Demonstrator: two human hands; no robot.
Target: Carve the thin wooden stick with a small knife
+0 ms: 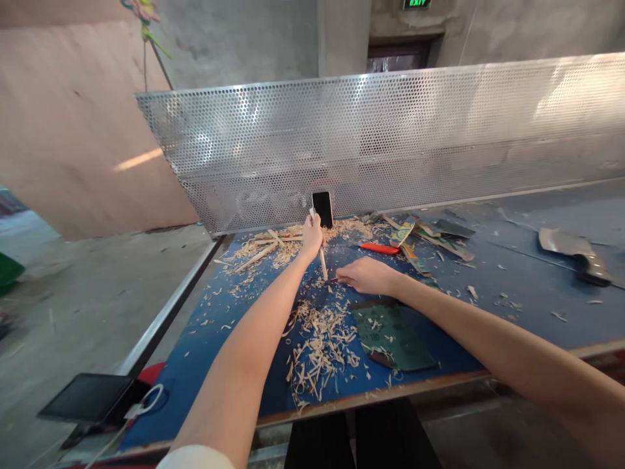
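Observation:
My left hand (312, 237) is closed around a pale wooden stick (323, 264), which slants down towards the tabletop with its lower end beside my right fingertips. My right hand (367, 275) is low over the blue table, its fingers pinched on a small, thin, reddish-tipped tool (334, 280) whose kind I cannot make out. Curled wood shavings (322, 352) lie beneath and in front of both hands. Just beyond my right hand rests an orange-handled knife (379, 249). Nearer to me is a sheet of dark green sandpaper (393, 335) with shavings on it.
A smartphone (323, 210) leans against the perforated metal panel (303, 143) at the back. Wooden strips (258, 255) lie left, and scraps of sandpaper (420, 238) right. A curved-bladed tool (571, 251) is far right. A black tablet-like device (88, 397) with a white cable stands at the left edge.

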